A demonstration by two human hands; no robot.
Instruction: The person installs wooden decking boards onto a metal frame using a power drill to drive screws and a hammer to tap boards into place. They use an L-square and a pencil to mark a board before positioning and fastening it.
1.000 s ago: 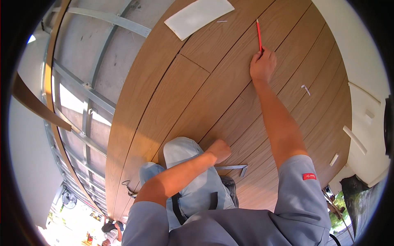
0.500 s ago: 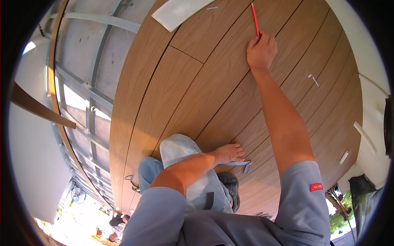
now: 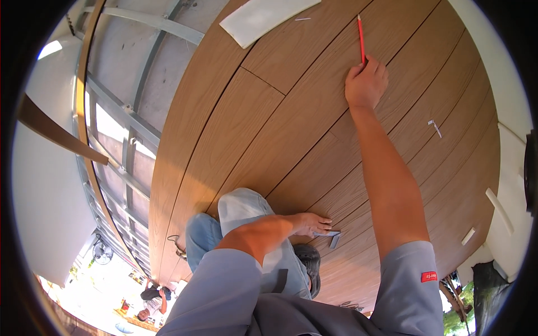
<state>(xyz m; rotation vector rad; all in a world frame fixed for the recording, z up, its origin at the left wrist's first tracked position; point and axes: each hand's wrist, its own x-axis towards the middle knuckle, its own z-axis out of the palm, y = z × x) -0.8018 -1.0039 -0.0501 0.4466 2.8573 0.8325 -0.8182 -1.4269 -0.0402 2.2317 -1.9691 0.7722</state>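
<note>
My right hand (image 3: 367, 85) is stretched far out over the brown wood-look planks (image 3: 314, 145). It is closed around a red pencil (image 3: 361, 38), whose tip points away from me. Down by my bent knee (image 3: 244, 204), my left hand (image 3: 312, 223) has its fingers closed over one arm of a small metal try square (image 3: 334, 241). The square's other arm sticks out past the fingertips, just above the planks or on them; which one I cannot tell. My fingers hide part of the tool.
A white sheet (image 3: 263, 21) lies at the far edge of the planks. On the left, a metal frame (image 3: 120, 115) is exposed beside the decking. Small white scraps (image 3: 435, 128) and a short pale strip (image 3: 468, 236) lie to the right. Another person (image 3: 152, 305) is at the lower left.
My left fingers have closed further over the try square, and less of its long arm shows. The right hand still grips the pencil, and the whole view has shifted slightly.
</note>
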